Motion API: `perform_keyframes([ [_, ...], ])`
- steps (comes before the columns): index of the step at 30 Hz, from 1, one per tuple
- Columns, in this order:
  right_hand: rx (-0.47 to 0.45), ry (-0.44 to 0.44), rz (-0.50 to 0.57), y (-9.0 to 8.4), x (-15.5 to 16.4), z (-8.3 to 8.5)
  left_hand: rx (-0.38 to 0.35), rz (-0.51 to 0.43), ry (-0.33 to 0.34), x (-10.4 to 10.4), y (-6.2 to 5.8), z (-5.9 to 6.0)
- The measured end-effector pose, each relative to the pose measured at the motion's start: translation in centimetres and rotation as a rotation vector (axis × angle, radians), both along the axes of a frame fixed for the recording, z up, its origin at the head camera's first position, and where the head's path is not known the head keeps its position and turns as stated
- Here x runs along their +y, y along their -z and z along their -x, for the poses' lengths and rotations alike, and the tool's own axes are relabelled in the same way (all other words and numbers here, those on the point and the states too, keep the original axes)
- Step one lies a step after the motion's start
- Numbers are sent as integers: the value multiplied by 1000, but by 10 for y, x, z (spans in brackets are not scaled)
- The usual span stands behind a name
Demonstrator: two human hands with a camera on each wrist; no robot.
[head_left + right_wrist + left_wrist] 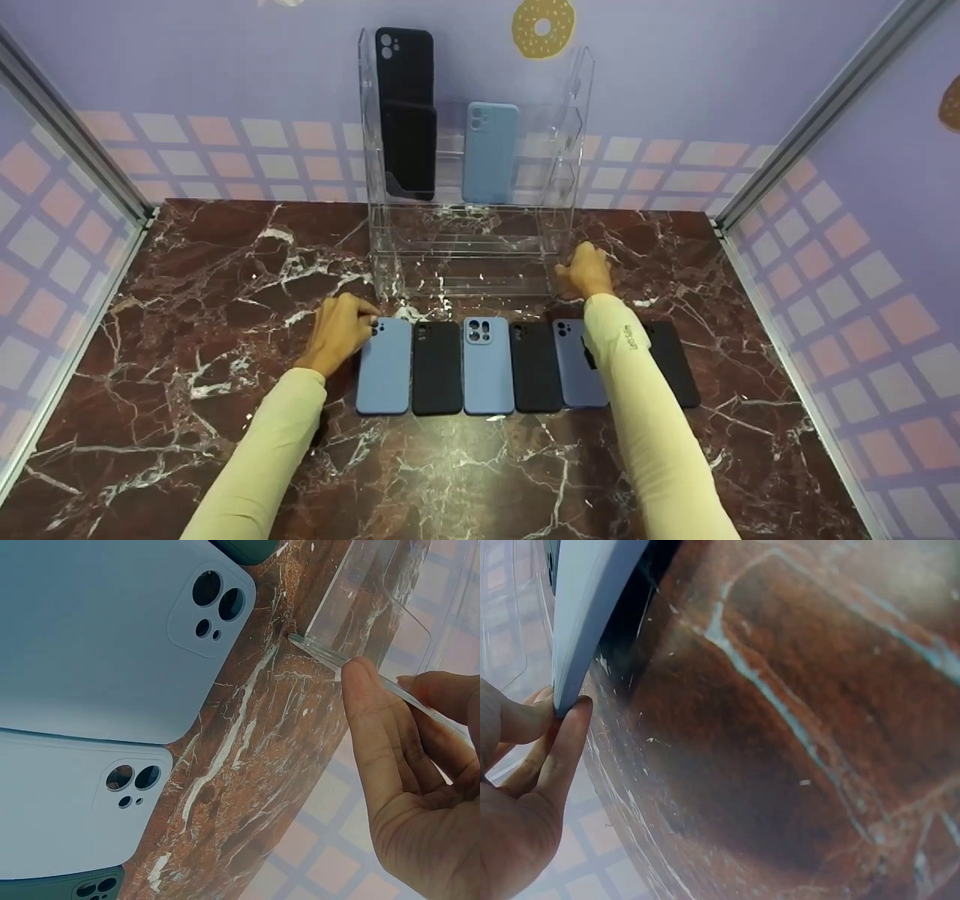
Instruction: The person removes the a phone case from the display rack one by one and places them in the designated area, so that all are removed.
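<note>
My left hand (pixel 341 326) pinches the upper left corner of a light blue phone case (pixel 385 371), the leftmost in a row. In the left wrist view, thumb and fingertips meet on the corner of that case (pixel 585 622). Farther forward, my right hand (pixel 587 271) is at the right side of a clear tiered display stand (pixel 457 256). The right wrist view shows its thumb and fingers gripping the edge of the clear side panel (pixel 319 651). Upright on the stand's back tier are a black phone case (pixel 409 142) and a light blue one (pixel 491 150).
Several more cases continue the row on the marbled table (pixel 450 480): black (pixel 437 371), blue with a large camera cutout (pixel 489 375), black (pixel 536 371), bluish purple (pixel 581 375) and black (pixel 675 367). My right sleeve (pixel 637 390) partly covers the last two. Patterned walls enclose the table.
</note>
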State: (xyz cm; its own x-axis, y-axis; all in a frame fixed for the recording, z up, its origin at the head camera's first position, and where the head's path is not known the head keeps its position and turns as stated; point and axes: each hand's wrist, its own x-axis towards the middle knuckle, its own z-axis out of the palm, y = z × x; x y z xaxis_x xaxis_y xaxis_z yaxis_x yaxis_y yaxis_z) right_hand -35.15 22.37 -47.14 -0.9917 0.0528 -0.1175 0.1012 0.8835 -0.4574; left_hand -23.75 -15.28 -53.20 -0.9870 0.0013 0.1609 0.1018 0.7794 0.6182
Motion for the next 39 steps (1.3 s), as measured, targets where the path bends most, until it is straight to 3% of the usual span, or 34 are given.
perform_keyframes([
  [10, 22, -4, 6, 2, -1, 1, -57, 39, -5, -2, -4, -4],
  [16, 19, 9, 18, 2, 0, 1, -8, 89, -11, -4, -20, -6],
  [21, 5, 14, 18, 2, 0, 1, 117, 99, -8, 2, -48, -3],
  [29, -11, -3, -8, 0, 2, 2, 311, 106, 60, 27, -110, 6],
  [34, -5, 4, -11, 0, 2, 1, 377, 165, 93, 51, -147, 22],
  [39, -25, 15, 3, 1, -1, 2, 397, 247, 109, 72, -173, 44],
])
